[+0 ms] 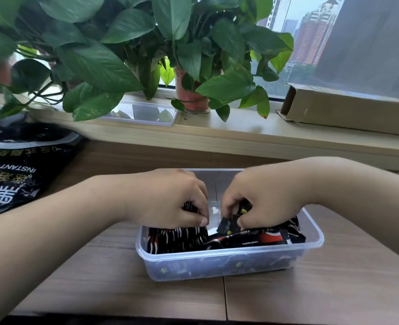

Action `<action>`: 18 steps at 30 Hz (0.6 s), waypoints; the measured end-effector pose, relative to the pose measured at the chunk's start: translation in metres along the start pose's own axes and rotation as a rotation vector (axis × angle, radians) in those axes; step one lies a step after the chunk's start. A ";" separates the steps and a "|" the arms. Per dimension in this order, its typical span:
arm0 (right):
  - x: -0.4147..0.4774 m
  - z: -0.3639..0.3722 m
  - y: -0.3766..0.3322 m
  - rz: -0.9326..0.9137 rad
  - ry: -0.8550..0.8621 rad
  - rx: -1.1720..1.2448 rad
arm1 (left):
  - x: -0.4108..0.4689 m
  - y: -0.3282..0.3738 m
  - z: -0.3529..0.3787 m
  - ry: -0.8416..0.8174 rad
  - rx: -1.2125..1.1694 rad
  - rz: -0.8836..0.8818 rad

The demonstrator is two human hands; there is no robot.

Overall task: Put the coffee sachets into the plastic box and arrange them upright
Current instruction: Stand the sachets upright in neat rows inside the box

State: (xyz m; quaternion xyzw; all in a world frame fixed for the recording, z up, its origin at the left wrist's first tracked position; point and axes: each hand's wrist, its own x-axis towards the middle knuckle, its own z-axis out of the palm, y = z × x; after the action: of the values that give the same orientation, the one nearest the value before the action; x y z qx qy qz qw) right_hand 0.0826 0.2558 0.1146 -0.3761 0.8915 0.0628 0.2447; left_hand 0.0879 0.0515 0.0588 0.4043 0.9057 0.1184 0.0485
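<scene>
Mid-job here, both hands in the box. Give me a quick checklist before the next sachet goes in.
1. Plastic box flat on the table: ok.
2. Upright row at the box's left end standing: ok, the left hand grips it.
3. Right hand has its pick: ok, it pinches black sachets; how many, cannot tell.
4. Gap beside the row open: ok.
5. Everything upright: not ok, loose sachets on the right lie flat.
6. Coffee bag emptied: cannot tell.

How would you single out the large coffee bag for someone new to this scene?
On the wooden table, look left of the clear plastic box. The large coffee bag lies flat at the table's far-left edge; unlike the small sachets in the box, it bears white INSTANT lettering.
</scene>
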 end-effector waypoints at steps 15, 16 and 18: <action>0.005 0.020 -0.002 -0.205 -0.014 0.068 | 0.000 0.003 0.000 -0.025 0.037 -0.010; 0.005 0.020 -0.001 -0.219 -0.004 0.068 | 0.000 0.003 -0.001 -0.025 0.043 -0.011; 0.004 0.018 -0.001 -0.233 0.007 0.079 | -0.001 0.004 -0.001 -0.020 0.053 -0.005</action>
State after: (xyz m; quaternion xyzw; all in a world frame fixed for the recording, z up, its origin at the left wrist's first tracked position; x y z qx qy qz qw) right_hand 0.0877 0.2582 0.0969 -0.4675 0.8442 -0.0027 0.2621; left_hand 0.0914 0.0537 0.0606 0.4042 0.9090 0.0902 0.0473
